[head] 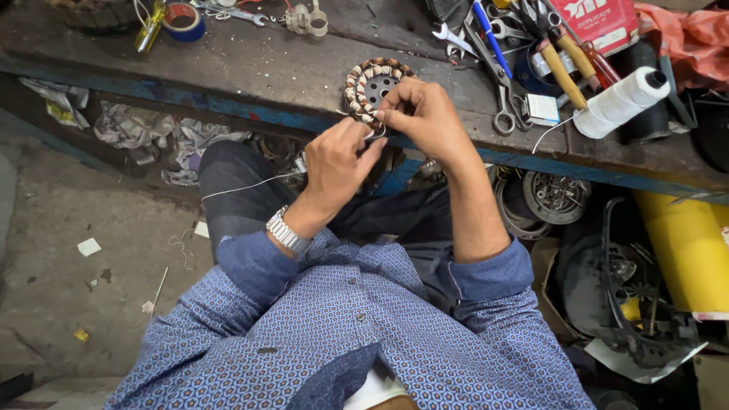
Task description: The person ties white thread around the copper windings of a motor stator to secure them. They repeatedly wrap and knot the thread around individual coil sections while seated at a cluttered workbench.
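Copper-wound round motor stator [373,85] with pale insulated coils sits at the near edge of the worn grey workbench [266,64], and both hands are right on it. Right hand [425,118] comes over the stator's near rim, thumb and forefinger pressed together, pinching at a coil on the lower edge. Left hand [338,163] sits just below and to the side, fingers curled in, thumb and forefinger closed on a thin white thread [243,187] that trails away past the knee. Fingertips of the two hands nearly meet at the stator's rim. Silver metal wristwatch [286,230] shows on the left wrist. Off to the right on the bench lie a white spool of thread [623,101], steel scissors [505,102] and a scatter of spanners [456,38].
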